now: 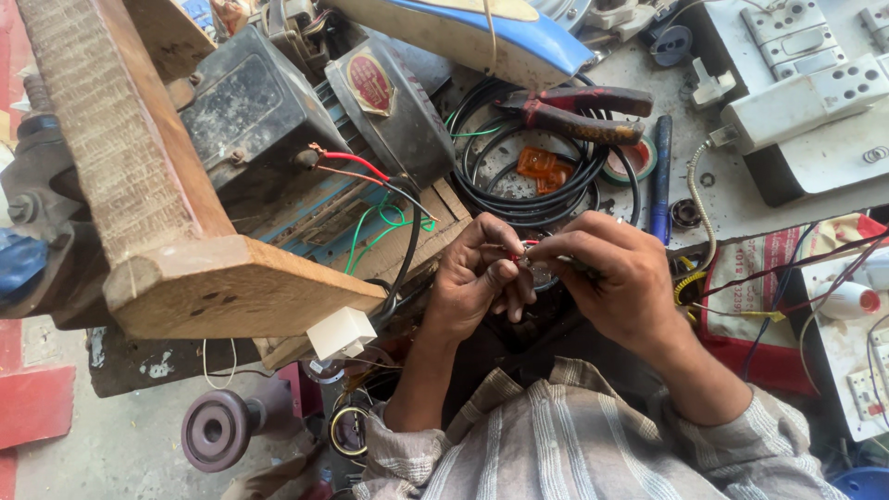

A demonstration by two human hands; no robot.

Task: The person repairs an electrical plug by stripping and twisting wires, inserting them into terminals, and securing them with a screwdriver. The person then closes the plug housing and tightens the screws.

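Observation:
My left hand [477,273] and my right hand [616,273] meet at the middle of the view, fingertips pinched together on thin red wire ends [521,250]. A small round metal part [540,273] shows between the two hands, mostly hidden by the fingers. Red, black and green wires [375,199] run from a dark motor housing [250,106] at the upper left toward my hands. Striped sleeves cover both forearms.
A thick wooden beam [139,176] juts in from the left. A coil of black cable [519,194] lies behind my hands with red-handled pliers [579,111] and an orange piece [542,167] on it. White socket blocks [801,97] sit at upper right, a blue pen [661,176] beside tape.

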